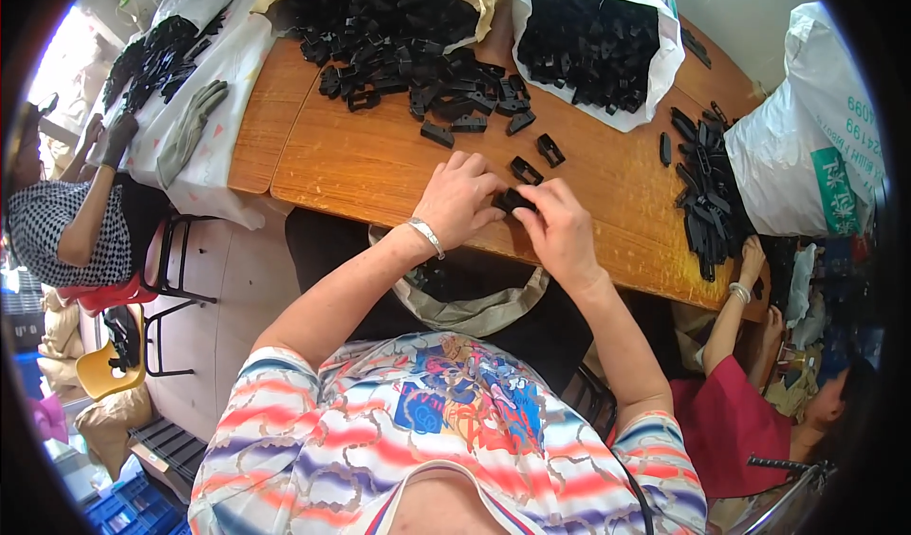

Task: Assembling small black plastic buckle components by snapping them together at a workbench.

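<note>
Near the table's front edge, my left hand (pixel 457 198) and my right hand (pixel 560 226) close from both sides on one small black plastic part (pixel 513 201). My fingers cover much of it. Just beyond them, two black rectangular frame-like parts (pixel 549 150) lie on the wooden table (pixel 351 165). Farther back, a heap of similar black pieces (pixel 446 89) spills from a tan sack (pixel 489 8). Beside that sack, an open white bag (pixel 650 98) is full of black parts (pixel 588 46).
At the right, long black pieces (pixel 704 193) lie by a white sack (pixel 797 146), near a co-worker's hand (pixel 752 262). At the left, another person's gloved hand (pixel 120 136) rests by a cloth-covered table (pixel 223 122) with a grey glove (pixel 190 131). An open bag (pixel 474 315) hangs below my table edge.
</note>
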`<state>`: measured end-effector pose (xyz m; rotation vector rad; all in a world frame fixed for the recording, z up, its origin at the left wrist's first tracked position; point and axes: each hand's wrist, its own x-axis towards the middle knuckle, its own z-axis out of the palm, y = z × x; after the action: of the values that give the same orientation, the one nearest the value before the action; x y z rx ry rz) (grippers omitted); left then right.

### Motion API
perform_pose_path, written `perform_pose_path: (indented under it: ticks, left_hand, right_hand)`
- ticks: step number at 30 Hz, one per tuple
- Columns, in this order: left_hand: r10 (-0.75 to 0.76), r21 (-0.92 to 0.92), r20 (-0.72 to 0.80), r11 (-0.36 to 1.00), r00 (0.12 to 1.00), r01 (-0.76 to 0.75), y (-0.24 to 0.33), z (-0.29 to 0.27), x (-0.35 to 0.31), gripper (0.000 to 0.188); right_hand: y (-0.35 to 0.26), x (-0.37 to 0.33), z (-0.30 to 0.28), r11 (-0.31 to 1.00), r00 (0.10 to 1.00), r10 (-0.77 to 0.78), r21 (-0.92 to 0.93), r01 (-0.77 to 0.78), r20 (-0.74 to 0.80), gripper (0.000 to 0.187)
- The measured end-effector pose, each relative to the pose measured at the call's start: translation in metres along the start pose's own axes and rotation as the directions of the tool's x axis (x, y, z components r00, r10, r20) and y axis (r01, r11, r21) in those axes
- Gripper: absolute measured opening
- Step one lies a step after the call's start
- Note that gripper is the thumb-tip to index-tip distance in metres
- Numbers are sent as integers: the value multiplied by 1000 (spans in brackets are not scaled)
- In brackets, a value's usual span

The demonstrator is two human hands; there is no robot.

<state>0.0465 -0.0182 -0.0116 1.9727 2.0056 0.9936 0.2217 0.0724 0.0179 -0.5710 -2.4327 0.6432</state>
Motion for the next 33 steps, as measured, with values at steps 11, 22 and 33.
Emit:
perform_pose_path:
  ticks: [11, 22, 33]
  left_hand:
    - [-26, -33, 10, 999, 1000, 27, 0, 2, 1, 26]
    - [31, -64, 60, 998, 998, -28, -2, -6, 3, 22]
    - [135, -68, -47, 988, 990, -138, -3, 6, 37, 43]
  right_hand:
    - [0, -3, 6, 990, 997, -60, -124, 66, 48, 29]
    - [4, -28, 19, 899, 982, -181, -395, 187, 53, 51]
    - [-23, -95, 82, 996, 979, -57, -54, 69, 198, 32]
